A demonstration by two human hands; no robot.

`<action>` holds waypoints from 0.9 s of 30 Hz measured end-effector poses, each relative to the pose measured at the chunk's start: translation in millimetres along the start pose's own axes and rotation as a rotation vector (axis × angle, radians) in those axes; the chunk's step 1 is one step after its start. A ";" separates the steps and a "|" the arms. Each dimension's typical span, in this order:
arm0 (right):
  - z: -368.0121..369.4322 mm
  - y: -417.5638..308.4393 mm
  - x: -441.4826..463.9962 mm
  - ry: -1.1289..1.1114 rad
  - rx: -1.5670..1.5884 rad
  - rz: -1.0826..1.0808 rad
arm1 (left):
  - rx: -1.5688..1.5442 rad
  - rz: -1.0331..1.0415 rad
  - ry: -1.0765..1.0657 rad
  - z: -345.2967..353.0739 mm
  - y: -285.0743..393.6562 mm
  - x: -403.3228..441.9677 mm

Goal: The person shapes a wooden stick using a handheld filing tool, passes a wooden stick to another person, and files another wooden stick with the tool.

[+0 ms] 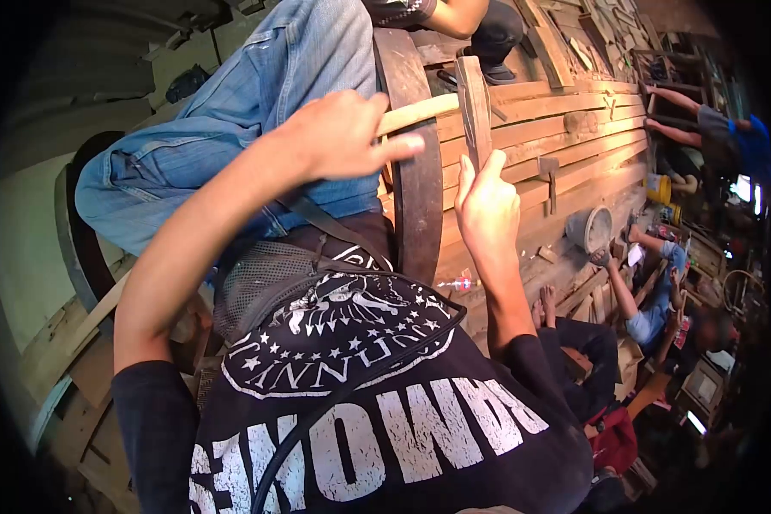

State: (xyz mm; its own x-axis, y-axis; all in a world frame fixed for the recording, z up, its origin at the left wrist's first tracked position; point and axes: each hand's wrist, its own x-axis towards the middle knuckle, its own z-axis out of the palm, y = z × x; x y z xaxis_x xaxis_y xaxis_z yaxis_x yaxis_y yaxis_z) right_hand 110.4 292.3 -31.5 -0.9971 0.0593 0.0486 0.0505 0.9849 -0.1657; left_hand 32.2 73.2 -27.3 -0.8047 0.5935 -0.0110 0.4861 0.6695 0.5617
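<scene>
My right hand [488,201] is wrapped round the lower end of a flat wooden bar [474,103], which stands up from the fist. My left hand [343,137] has its fingers curled at the near end of a pale wooden strip [424,111], with the thumb stuck out. The strip's far end meets or passes behind the bar; I cannot tell which. Below both hands a dark, curved wooden board [417,184] lies beside my leg in blue jeans [257,103]. The strip crosses over this board.
Long planks [531,133] form a surface beyond my hands. A hammer [550,182] lies on them, with a grey bucket [588,230] farther right. A person's arm [454,15] is close at the top. Several other people sit along the right side among wood pieces.
</scene>
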 end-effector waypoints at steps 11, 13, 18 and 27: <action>-8.1 -0.2 -23.0 -0.067 -0.008 0.011 | 0.053 -0.155 -0.035 6.2 9.4 3.0; -6.3 -0.1 -28.3 -0.090 0.011 0.046 | -0.036 -0.155 -0.064 6.9 2.7 5.3; -0.4 -5.5 13.7 0.032 0.015 -0.068 | -0.093 -0.188 -0.086 2.3 3.1 7.1; -0.6 -6.0 11.6 -0.015 0.005 -0.013 | -0.178 -0.116 -0.154 -4.1 -3.4 14.3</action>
State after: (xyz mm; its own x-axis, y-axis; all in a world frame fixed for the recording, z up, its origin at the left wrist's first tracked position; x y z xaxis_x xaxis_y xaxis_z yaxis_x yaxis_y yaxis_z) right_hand 98.6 287.1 -29.4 -0.9984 0.0445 0.0360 0.0377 0.9847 -0.1702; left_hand 17.6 77.6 -26.0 -0.7837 0.5875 -0.2018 0.3152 0.6560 0.6857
